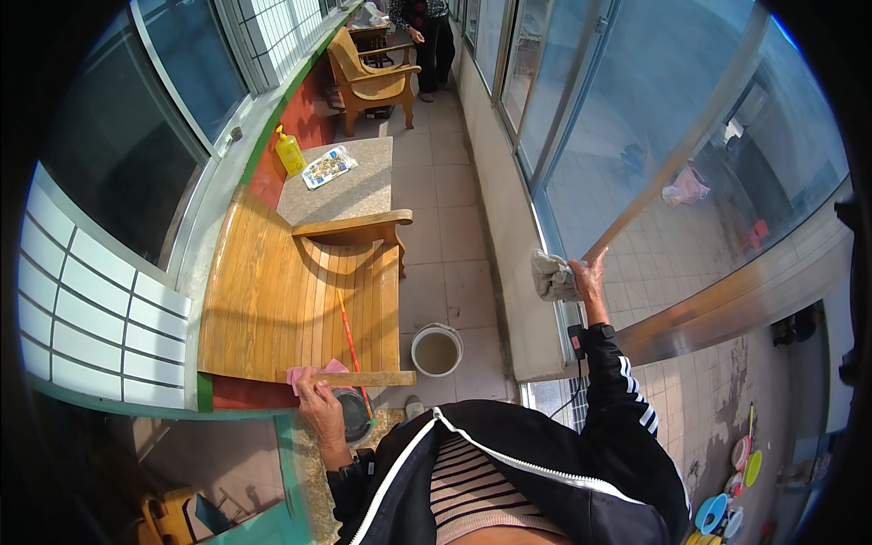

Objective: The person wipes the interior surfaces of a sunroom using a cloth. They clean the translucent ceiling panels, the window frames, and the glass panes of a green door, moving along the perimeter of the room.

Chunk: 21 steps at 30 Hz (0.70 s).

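Note:
My left hand (321, 412) is at the rear end of the near armrest (375, 379) of a slatted wooden chair (272, 293). It grips a pink cloth (335, 367) there, part of which shows beside the fingers. On the right, my right hand (591, 279) is at the edge of the window frame, with a bunched grey cloth (555, 276) against its palm side, over the sill. The fingers' hold on that cloth is partly hidden. A red stick (346, 320) leans across the seat, its lower end at a dark basin (355, 415).
A white bucket of cloudy water (437, 351) stands on the tiled floor. Beyond the chair, a stone-topped table (368, 180) bears a yellow pump bottle (291, 153) and a printed packet (329, 167). Another wooden chair (375, 82) and a standing person (429, 41) are farther back. Glass panes (613, 136) line the right.

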### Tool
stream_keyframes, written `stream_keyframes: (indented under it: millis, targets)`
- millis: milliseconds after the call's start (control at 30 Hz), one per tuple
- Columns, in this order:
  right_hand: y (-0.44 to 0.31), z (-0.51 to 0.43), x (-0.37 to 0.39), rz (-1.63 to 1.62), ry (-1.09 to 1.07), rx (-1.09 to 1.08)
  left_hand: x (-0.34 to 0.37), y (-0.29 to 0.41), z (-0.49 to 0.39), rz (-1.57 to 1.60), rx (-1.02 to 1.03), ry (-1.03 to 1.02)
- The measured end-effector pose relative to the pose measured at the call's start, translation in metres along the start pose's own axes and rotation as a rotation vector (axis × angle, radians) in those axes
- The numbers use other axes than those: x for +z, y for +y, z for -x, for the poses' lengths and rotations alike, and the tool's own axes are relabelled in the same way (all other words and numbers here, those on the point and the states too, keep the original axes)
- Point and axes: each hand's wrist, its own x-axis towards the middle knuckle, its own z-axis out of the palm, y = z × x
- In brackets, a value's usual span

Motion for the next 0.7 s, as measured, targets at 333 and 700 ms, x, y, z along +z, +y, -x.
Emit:
stream_keyframes:
  millis: [333, 700]
  targets:
    - [-0.019, -0.176, 0.074, 0.206, -0.112, -0.089, -0.029, -0.026, 0.04, -0.179, -0.129, -0.073]
    - [0.221, 0.045, 0.207, 1.171, -1.398, -1.257, 0.002, -0.081, 0.073, -0.266, -0.515, -1.102]
